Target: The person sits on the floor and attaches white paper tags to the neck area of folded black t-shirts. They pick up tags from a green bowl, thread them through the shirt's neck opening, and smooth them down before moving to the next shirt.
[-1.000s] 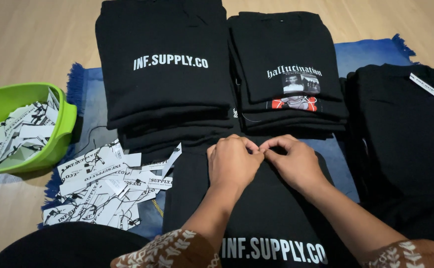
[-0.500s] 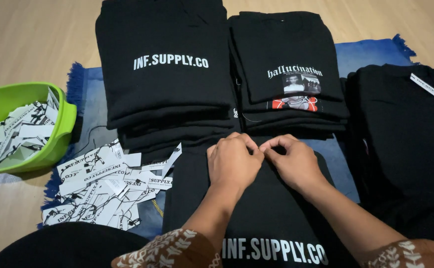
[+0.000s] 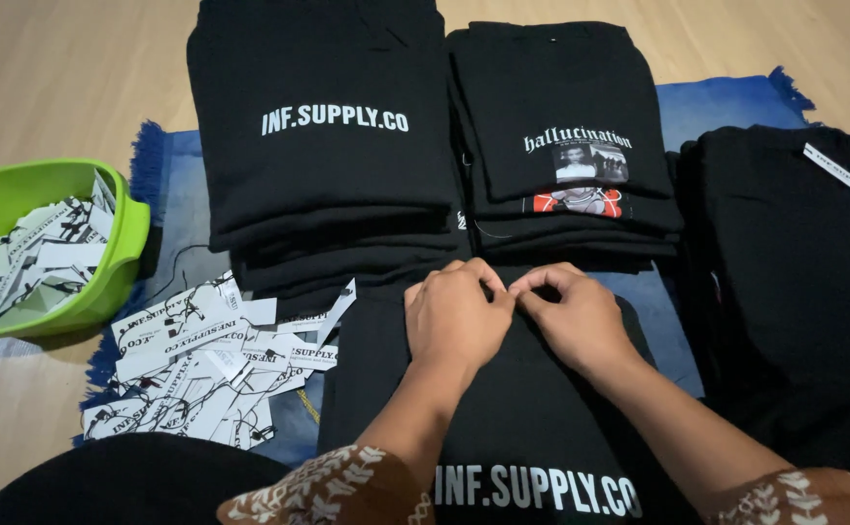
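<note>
A folded black shirt [image 3: 503, 428] with white lettering lies in front of me on the blue mat. My left hand [image 3: 456, 316] and my right hand [image 3: 573, 313] rest side by side on its far edge, at the collar. The fingertips of both hands are curled and pinched together at the neckline; what they pinch is hidden under the fingers. Just beyond the hands sit two stacks of folded black shirts: a taller stack [image 3: 323, 146] with white lettering and a stack [image 3: 566, 136] with a picture print.
A heap of white paper hang tags with strings [image 3: 211, 365] lies left of the shirt. A green plastic basin [image 3: 131, 228] with more tags stands at the far left on the wooden floor. Another black garment pile [image 3: 795, 282] is at the right. The blue mat [image 3: 726, 97] has fringed edges.
</note>
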